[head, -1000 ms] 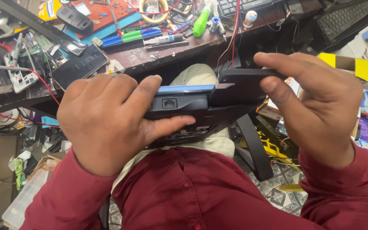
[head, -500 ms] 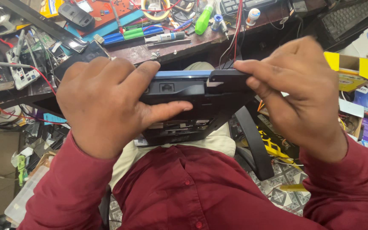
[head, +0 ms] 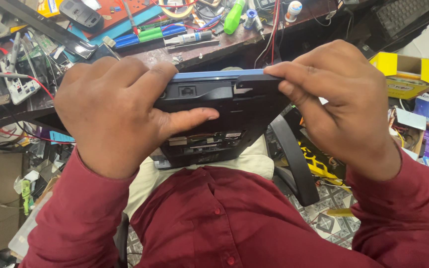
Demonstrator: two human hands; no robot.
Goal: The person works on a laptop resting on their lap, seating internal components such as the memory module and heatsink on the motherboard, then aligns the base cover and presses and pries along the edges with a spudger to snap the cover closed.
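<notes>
The black laptop [head: 214, 116] was up on edge, held in the air above the person's lap and just short of the workbench [head: 234, 47], its thin side turned to the camera. A blue strip ran along its top edge, and a small square port showed on the near face. The underside, with its labels, sloped down toward the dark red shirt [head: 224, 218].

The left hand [head: 112, 116] was clamped on the left end: fingers curled over the top edge, thumb stretched flat across the near face. The right hand [head: 343, 106] gripped the right end, fingertips pressed on the top corner and thumb tucked beneath, pinching a black piece at that corner. Both hands were closed firmly on the machine.

Behind it, the bench was crowded: a green marker [head: 234, 17], blue and green pens [head: 150, 34], red wires [head: 274, 30] and a white circuit board [head: 18, 87] off to the left. On the right, a yellow cardboard box [head: 405, 74] sat open, with a black keyboard [head: 405, 15] at the top corner. A black chair armrest [head: 294, 164] curved down beside the right forearm, over a patterned tile floor [head: 333, 203].
</notes>
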